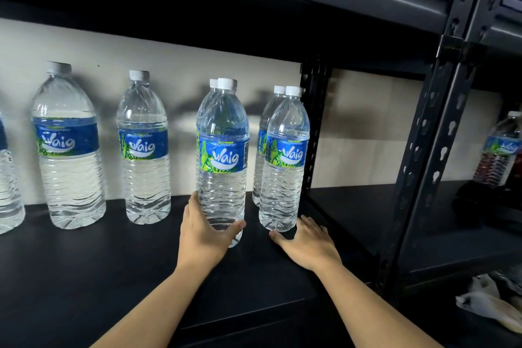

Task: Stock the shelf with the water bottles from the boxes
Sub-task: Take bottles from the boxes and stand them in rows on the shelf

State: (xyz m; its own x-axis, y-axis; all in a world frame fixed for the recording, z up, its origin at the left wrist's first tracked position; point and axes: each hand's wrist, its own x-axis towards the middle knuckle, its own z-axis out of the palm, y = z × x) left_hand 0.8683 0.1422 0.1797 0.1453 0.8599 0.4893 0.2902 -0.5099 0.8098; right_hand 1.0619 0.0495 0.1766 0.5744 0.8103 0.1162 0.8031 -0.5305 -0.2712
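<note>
Curling its fingers round the base of the upright bottle, the left hand holds it; the right hand lies flat, fingers spread, on the shelf just right.

Here we have the black shelf board, with bottles upright along it: the edge bottle far left, then the big bottle and the slim bottle, well apart. The left hand grips the middle bottle low; we cannot tell whether its base touches the board. Right of it stands the front bottle, with the rear bottle just behind. The right hand lies flat on the board beside them.
</note>
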